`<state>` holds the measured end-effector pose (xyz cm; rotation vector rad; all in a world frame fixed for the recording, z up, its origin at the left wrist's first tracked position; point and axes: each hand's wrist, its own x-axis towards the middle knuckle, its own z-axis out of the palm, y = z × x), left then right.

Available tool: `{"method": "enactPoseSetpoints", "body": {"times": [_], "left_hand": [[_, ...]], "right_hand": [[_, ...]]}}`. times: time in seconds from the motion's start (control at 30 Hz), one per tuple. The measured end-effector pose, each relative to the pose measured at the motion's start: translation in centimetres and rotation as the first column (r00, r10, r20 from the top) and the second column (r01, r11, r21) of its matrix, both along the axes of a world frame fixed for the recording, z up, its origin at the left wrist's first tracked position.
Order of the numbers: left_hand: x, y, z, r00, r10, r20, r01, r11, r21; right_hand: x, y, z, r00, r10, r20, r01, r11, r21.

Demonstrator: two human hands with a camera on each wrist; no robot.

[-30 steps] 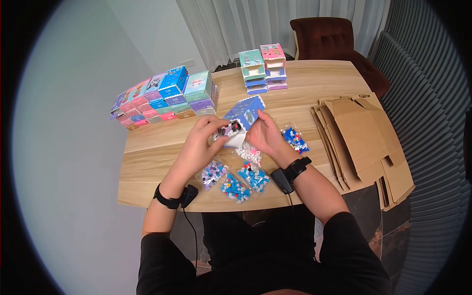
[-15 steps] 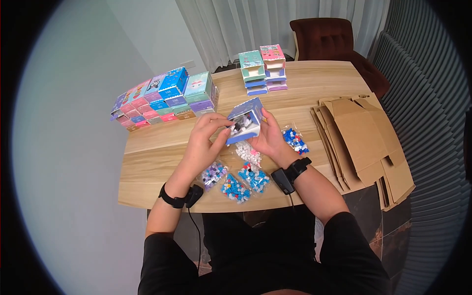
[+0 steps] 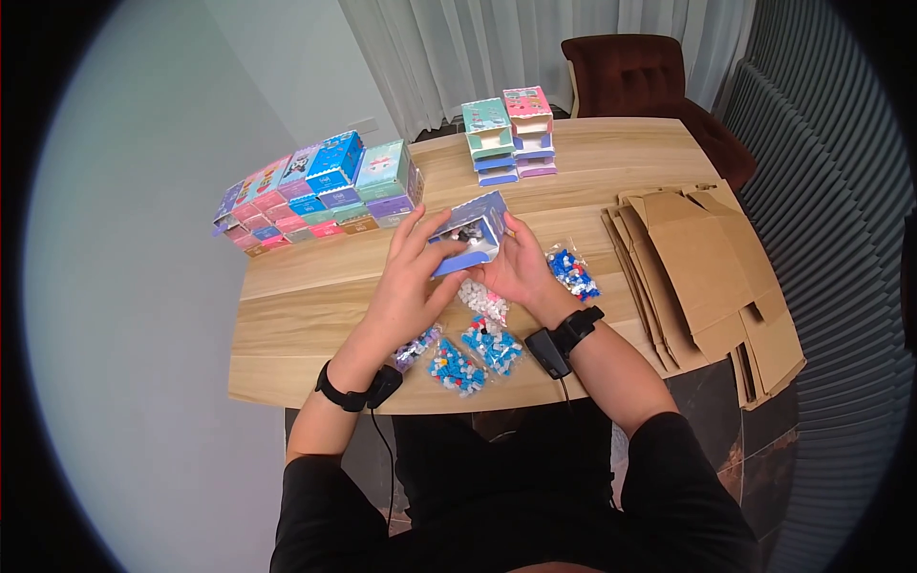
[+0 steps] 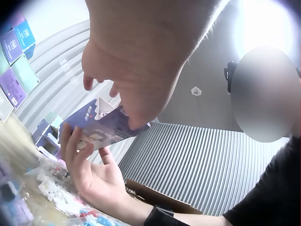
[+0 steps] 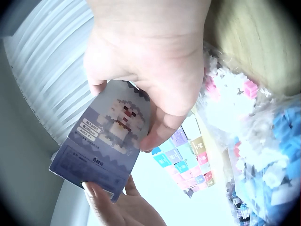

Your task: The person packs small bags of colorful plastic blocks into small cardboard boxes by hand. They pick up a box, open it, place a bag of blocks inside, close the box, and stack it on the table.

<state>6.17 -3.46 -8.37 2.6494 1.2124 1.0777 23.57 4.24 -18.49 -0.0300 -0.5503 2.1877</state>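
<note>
A blue cardboard box [image 3: 485, 212] is held tilted above the table, its end open toward the person. My right hand [image 3: 519, 265] grips it from the side, thumb and fingers spread around its walls. A bag of small dark and white building bricks [image 3: 470, 235] shows inside the opening. Fingers of my left hand [image 3: 409, 291] reach in at that opening and touch the bag, with the thumb just below the box edge. The right wrist view shows a pixel-style figure printed on the box [image 5: 115, 127]. Below lie bags of white bricks [image 3: 484, 302] and blue bricks [image 3: 457, 367].
Stacked colourful boxes [image 3: 315, 186] stand at the back left. Two shorter stacks of open-ended boxes [image 3: 489, 129] are at the far edge. Flattened brown cardboard [image 3: 702, 272] covers the right side. A bag of dark blue bricks [image 3: 571, 274] and a purple one [image 3: 416, 350] lie nearby.
The bag of dark and white bricks has gone from sticking out at the opening to inside the box. My left fingers followed it in. The box turned its open end toward the person.
</note>
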Motion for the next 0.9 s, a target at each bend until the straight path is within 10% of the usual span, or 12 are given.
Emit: {"method": "enactPoseSetpoints", "body": {"times": [0.2,0.3,0.6,0.9], "left_hand": [[-0.3,0.9,-1.1,0.953,0.032,0.301,-0.039,0.999,0.017],[-0.1,0.4,-0.4,0.997,0.031,0.076,-0.042,0.989,0.143],[-0.2,0.9,-0.9,0.992,0.055,0.111,-0.070,0.988,0.135],[-0.9,1.1,-1.5,0.918,0.116,0.378,0.055,0.910,-0.412]], "right_hand": [[0.0,0.1,-0.3,0.999,0.039,-0.011,-0.039,0.999,0.011],[0.0,0.1,-0.2,0.999,0.022,-0.046,-0.022,1.000,-0.010],[0.0,0.3,-0.5,0.998,0.032,-0.052,-0.032,0.999,0.005],[0.1,-0.7,0.4,0.997,0.068,-0.021,-0.067,0.996,0.062]]}}
